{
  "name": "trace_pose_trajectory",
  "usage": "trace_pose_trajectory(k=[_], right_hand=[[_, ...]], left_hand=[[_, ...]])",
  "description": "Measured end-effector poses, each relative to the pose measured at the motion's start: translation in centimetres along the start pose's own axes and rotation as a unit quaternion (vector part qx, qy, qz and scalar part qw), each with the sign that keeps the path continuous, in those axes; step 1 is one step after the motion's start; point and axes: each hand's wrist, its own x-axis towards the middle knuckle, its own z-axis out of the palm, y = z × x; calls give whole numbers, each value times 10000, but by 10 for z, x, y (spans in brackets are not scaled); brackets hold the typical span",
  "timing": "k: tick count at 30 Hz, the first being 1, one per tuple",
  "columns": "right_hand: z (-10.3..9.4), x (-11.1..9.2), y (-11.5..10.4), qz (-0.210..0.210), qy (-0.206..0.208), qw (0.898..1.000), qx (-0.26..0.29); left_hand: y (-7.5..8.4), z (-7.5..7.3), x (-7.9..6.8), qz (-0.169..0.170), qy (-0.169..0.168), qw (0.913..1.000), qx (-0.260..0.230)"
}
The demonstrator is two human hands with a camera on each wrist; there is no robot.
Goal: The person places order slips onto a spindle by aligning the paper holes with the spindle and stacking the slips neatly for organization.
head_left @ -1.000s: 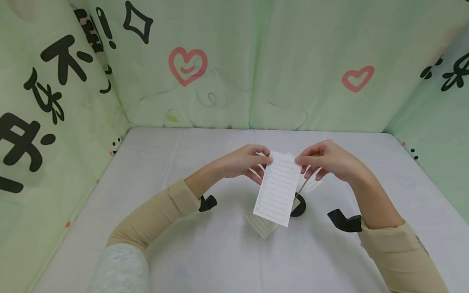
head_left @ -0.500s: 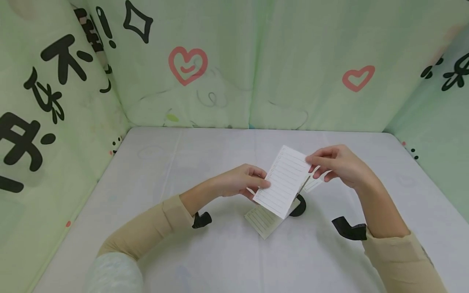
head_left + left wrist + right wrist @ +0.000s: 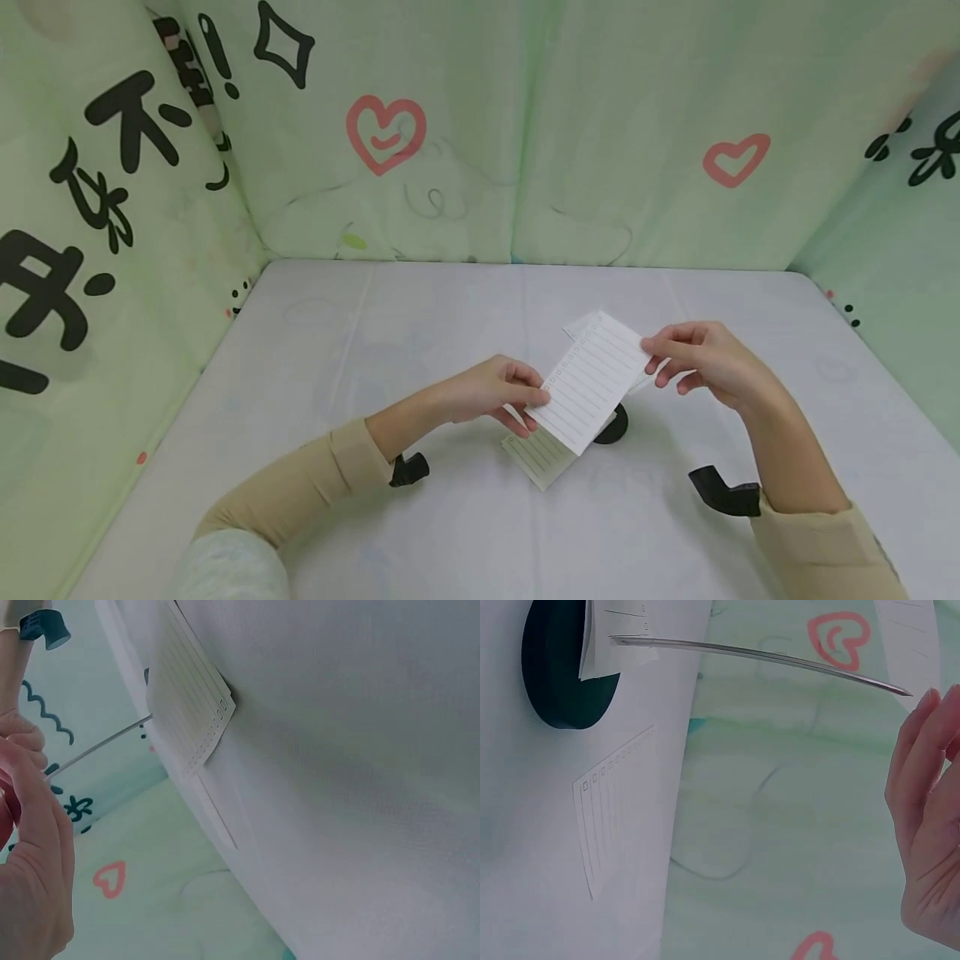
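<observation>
Both hands hold a white lined note sheet point(image 3: 592, 379) tilted above a bill spike. The left hand point(image 3: 498, 392) pinches its left edge between thumb and fingers. At the upper right corner, the right hand point(image 3: 701, 358) pinches the sheet. The spike's metal rod point(image 3: 765, 652) rises from a round black base point(image 3: 559, 682), and in the right wrist view its tip is close to the fingertips. A lined note point(image 3: 187, 697) is on the spike low by the base. From the head view the held sheet hides the rod.
Another lined sheet point(image 3: 615, 810) lies on the white tabletop behind the spike. Black wrist mounts point(image 3: 723, 492) stick out from both sleeves. Green printed curtains point(image 3: 615, 125) enclose the table at the back and sides.
The left hand has slid from the sheet's top corner down to its left edge. The right hand has moved right and toward the person, and the sheet has turned clockwise.
</observation>
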Motion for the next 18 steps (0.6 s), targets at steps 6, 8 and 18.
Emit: trace_pose_trajectory(k=[6, 8, 18], right_hand=[[2, 0, 4, 55, -111, 9999, 73], [3, 0, 5, 55, -141, 9998, 106], [3, 4, 10, 42, -223, 9996, 188]], left_hand=[[-6, 1, 3, 37, 94, 9999, 13], [-7, 2, 3, 45, 109, 9999, 29], [-7, 4, 4, 95, 176, 9998, 69]])
